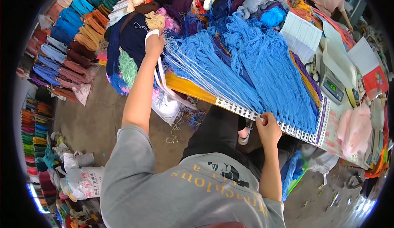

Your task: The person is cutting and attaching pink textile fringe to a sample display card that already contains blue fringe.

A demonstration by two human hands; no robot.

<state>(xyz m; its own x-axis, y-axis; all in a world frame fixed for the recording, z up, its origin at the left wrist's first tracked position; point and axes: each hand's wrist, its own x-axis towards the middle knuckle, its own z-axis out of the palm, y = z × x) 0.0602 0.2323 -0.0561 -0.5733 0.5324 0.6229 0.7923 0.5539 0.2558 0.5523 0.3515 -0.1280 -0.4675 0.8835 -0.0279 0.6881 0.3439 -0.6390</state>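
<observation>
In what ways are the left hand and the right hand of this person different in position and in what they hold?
The left hand reaches far forward; the right hand is nearer the body. The left hand grips white yarn, while the right hand has its fingertips at the white perforated strip; any thread in them is too small to tell. Both hands are bare.
</observation>
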